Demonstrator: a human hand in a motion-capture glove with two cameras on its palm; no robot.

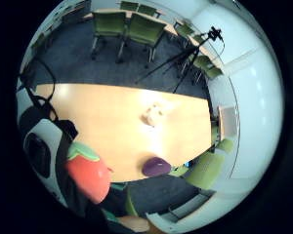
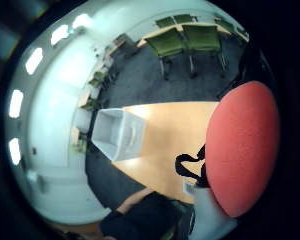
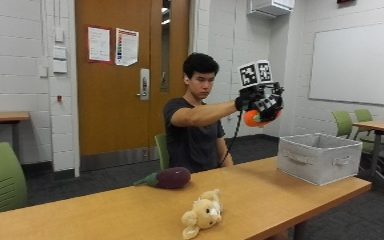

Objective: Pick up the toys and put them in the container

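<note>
Tomato toy (image 3: 250,119) (mostly hidden) sits clasped in the right hand's (image 3: 262,103) grip above the table (image 3: 112,210).

Outside view faces the person across the table (image 3: 112,210); both raised palm views look down on it

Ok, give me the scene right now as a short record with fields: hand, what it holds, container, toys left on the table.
hand: gloved right hand raised in the air, above table height, short of the container
held: orange-red tomato toy with a green top, gripped in the fingers
container: grey fabric bin at the table's end; its contents are not visible
toys on table: purple eggplant toy and cream plush animal, lying apart
surface: wooden table
</note>
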